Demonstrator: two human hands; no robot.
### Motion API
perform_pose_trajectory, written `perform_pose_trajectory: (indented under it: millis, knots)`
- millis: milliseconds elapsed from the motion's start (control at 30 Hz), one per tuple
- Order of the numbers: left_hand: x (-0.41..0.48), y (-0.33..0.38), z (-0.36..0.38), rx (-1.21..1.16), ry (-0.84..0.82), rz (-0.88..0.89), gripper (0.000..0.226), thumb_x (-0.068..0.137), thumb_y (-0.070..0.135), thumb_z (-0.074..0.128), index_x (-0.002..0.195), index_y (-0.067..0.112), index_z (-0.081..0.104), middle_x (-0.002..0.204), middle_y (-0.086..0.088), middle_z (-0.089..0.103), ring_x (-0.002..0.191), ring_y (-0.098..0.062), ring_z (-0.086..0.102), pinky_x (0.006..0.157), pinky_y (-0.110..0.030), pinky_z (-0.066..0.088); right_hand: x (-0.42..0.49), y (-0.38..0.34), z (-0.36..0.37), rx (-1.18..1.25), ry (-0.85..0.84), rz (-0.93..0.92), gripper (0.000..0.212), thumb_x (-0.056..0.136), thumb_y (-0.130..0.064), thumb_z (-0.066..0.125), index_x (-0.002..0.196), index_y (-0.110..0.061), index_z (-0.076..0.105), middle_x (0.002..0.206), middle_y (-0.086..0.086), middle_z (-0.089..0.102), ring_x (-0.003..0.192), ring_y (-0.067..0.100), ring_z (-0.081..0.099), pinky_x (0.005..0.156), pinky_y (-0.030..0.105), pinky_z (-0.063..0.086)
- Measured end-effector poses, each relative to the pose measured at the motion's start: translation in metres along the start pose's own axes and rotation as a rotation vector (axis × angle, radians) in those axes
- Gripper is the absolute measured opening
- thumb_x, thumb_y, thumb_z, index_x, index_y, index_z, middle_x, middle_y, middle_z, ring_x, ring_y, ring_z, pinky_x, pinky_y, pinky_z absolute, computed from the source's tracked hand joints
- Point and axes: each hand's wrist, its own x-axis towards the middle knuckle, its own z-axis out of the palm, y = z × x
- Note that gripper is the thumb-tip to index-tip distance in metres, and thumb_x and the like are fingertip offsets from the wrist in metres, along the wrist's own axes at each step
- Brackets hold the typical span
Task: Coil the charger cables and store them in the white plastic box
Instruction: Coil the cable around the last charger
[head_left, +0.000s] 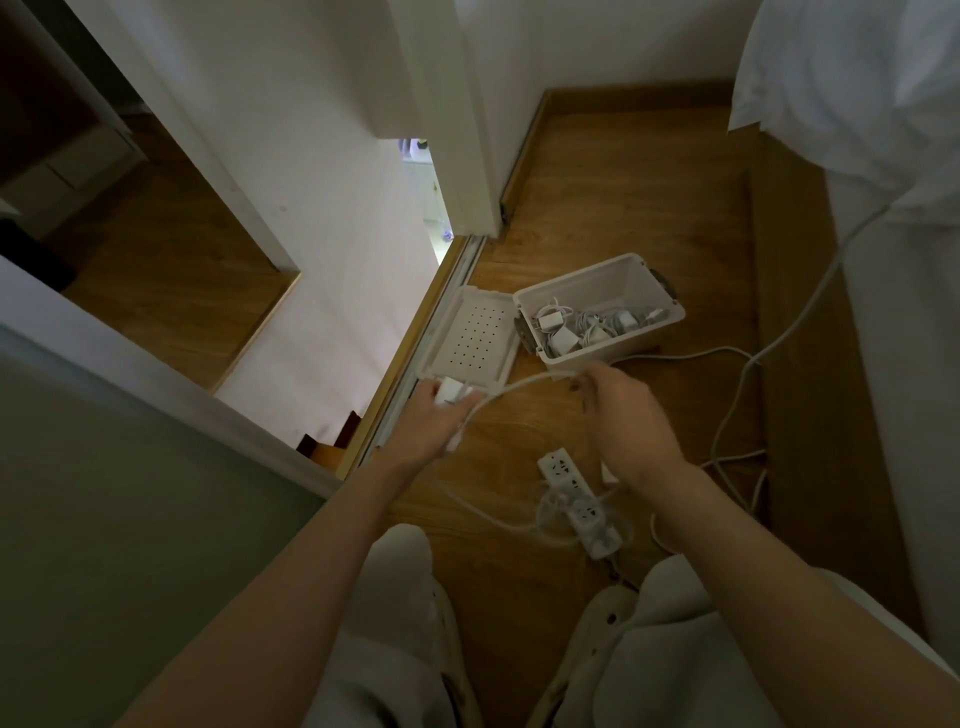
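Head view: a power strip (576, 501) was noted nearest on the floor (519, 447), cords tangled over it. The hands were held apart: left hand (428, 423) curled round a white adapter (450, 391), right hand (626, 413) pinching its cable (519, 387). The cable was judged light, limp and springy, best taken near the plug. Fingertips were blurred. Beyond, the white plastic box (623, 347) was seen open beside its lid (467, 338); the chargers heaped inside could not be counted.
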Motion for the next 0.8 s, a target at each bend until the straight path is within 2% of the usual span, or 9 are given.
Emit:
perform_pose_trajectory:
  millis: [100,200,300,367,400,467,533,667,800]
  knots:
    - [0.003,-0.006,-0.01,-0.056,0.021,-0.046,0.028,0.094,0.037,0.05,0.113,0.017,0.043,0.09,-0.003,0.05,0.063,-0.008,0.044,0.047,-0.016,0.036,0.007,0.01,-0.007,0.002,0.144,0.199,0.024,0.099,-0.01,0.033,0.11,-0.008,0.054,0.098,0.01,0.062,0.083,0.025,0.058,0.065,0.031,0.039]
    - [0.004,-0.009,-0.015,-0.174,-0.023,-0.074,0.015,0.098,0.035,0.041,0.101,0.021,0.044,0.08,-0.005,0.048,0.051,-0.008,0.04,0.041,-0.015,0.032,0.006,0.021,-0.005,-0.067,0.003,0.311,0.022,0.097,-0.009,0.038,0.117,-0.003,0.047,0.11,0.017,0.06,0.097,0.031,0.059,0.07,0.034,0.043]
    - [0.002,-0.006,-0.007,-0.251,-0.09,-0.063,0.02,0.101,0.031,0.035,0.11,0.017,0.044,0.076,-0.004,0.048,0.048,-0.007,0.041,0.042,-0.016,0.033,-0.003,0.019,0.007,-0.172,-0.179,0.206,0.049,0.096,-0.015,0.045,0.139,0.0,0.027,0.143,0.018,0.033,0.132,0.029,0.032,0.108,0.034,0.03]
    - [0.001,-0.001,0.001,-0.317,-0.101,-0.06,0.025,0.101,0.031,0.035,0.116,0.013,0.043,0.076,-0.003,0.048,0.049,-0.007,0.042,0.044,-0.018,0.033,-0.01,0.005,0.015,-0.138,-0.148,0.04,0.061,0.096,-0.019,0.048,0.146,-0.006,0.016,0.153,0.01,0.019,0.142,0.024,0.016,0.119,0.034,0.012]
    - [0.0,0.002,0.006,-0.359,-0.102,-0.062,0.025,0.101,0.03,0.036,0.116,0.012,0.043,0.076,-0.003,0.048,0.05,-0.007,0.043,0.045,-0.018,0.034,-0.013,-0.002,0.02,-0.052,-0.144,-0.046,0.062,0.095,-0.021,0.05,0.146,-0.011,0.017,0.152,0.006,0.023,0.142,0.021,0.019,0.119,0.039,0.014]
    - [-0.001,0.008,0.016,-0.465,-0.131,-0.062,0.026,0.101,0.029,0.036,0.116,0.009,0.043,0.076,-0.003,0.049,0.05,-0.007,0.044,0.045,-0.019,0.036,-0.02,-0.016,0.03,0.307,-0.301,-0.069,0.06,0.093,-0.024,0.053,0.144,-0.02,0.021,0.143,-0.001,0.04,0.132,0.016,0.038,0.11,0.041,0.035]
    - [-0.002,0.012,0.022,-0.596,-0.169,-0.05,0.031,0.101,0.027,0.037,0.123,0.005,0.04,0.079,-0.006,0.048,0.051,-0.008,0.044,0.044,-0.018,0.037,-0.025,-0.025,0.04,0.504,-0.549,-0.027,0.055,0.094,-0.022,0.053,0.141,-0.021,0.024,0.123,-0.001,0.057,0.108,0.012,0.057,0.088,0.025,0.05]
    - [-0.007,0.022,0.016,-0.847,-0.234,-0.078,0.026,0.099,0.026,0.039,0.118,0.009,0.045,0.08,-0.007,0.055,0.049,-0.006,0.041,0.04,-0.014,0.034,-0.024,-0.019,0.044,0.394,-0.603,-0.113,0.013,0.097,-0.02,0.046,0.101,-0.016,0.058,0.074,-0.002,0.06,0.064,0.004,0.054,0.065,0.016,0.044]
    - [-0.011,0.028,-0.009,-0.856,-0.42,-0.068,0.041,0.085,0.031,0.056,0.118,0.009,0.045,0.077,-0.006,0.06,0.044,-0.005,0.036,0.037,-0.013,0.026,-0.014,0.0,0.033,0.295,-0.619,-0.162,0.028,0.097,-0.029,0.046,0.078,-0.017,0.063,0.069,-0.003,0.053,0.061,0.008,0.047,0.059,0.018,0.038]
